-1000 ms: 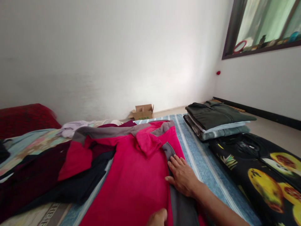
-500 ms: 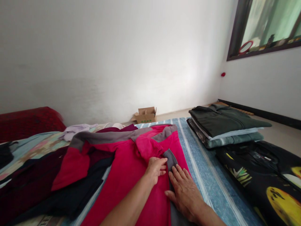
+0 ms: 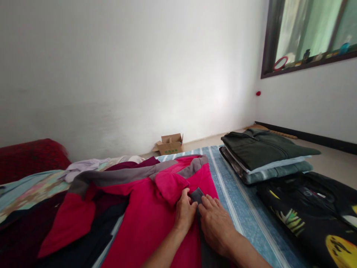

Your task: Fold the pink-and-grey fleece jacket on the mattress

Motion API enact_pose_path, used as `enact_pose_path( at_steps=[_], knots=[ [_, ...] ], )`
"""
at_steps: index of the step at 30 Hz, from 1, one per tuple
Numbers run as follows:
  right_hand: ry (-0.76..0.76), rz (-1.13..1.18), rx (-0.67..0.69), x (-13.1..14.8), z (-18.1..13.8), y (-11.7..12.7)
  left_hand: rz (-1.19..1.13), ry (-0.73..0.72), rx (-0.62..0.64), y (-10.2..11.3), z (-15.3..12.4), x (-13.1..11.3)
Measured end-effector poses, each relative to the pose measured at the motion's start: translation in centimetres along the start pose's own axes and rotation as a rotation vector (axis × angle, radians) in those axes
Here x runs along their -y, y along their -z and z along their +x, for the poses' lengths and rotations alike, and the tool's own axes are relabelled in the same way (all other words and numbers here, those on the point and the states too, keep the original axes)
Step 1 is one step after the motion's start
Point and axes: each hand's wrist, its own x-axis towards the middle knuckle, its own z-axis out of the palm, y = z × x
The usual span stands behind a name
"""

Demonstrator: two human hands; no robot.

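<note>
A red polo shirt [image 3: 156, 223] with grey trim lies spread on a striped mat, its collar [image 3: 170, 188] folded over near the top. Both hands are on its front. My left hand [image 3: 184, 212] is curled at the edge of the dark grey placket [image 3: 197, 195], pinching cloth there. Just to the right, my right hand [image 3: 216, 225] rests on the shirt, its fingers spread and their tips against the placket. The lower part of the placket runs down between my hands and out of view.
A folded stack topped by a dark green jacket [image 3: 255, 150] sits to the right, beside black fruit-print cloth [image 3: 304, 208]. Dark garments [image 3: 83, 223] and a patterned blanket lie left of the shirt. A cardboard box [image 3: 170, 144] stands against the far wall.
My left hand has come up from the lower edge onto the shirt and now meets the placket. My right hand has moved closer to it. The view has tilted slightly.
</note>
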Motion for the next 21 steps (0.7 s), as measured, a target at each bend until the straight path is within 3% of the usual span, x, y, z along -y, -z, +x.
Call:
enact_pose_path(
  at_steps=[6, 11, 15, 21],
  knots=[
    [-0.053, -0.021, -0.026, -1.2, 2.1, -3.1, 0.317, -0.061, 0.167, 2.3, 1.0, -1.9],
    [-0.047, -0.008, -0.051, -1.3, 2.0, -4.2, 0.547, -0.231, 0.066, 3.5, 5.2, -5.9],
    [-0.050, 0.005, -0.049, -1.2, 2.1, -3.9, 0.678, -0.304, 0.019, 1.9, 11.0, -8.6],
    [-0.067, 0.069, -0.025, -1.1, 2.3, -3.3, 0.713, -0.217, 0.103, -2.4, 18.5, -10.7]
  ],
)
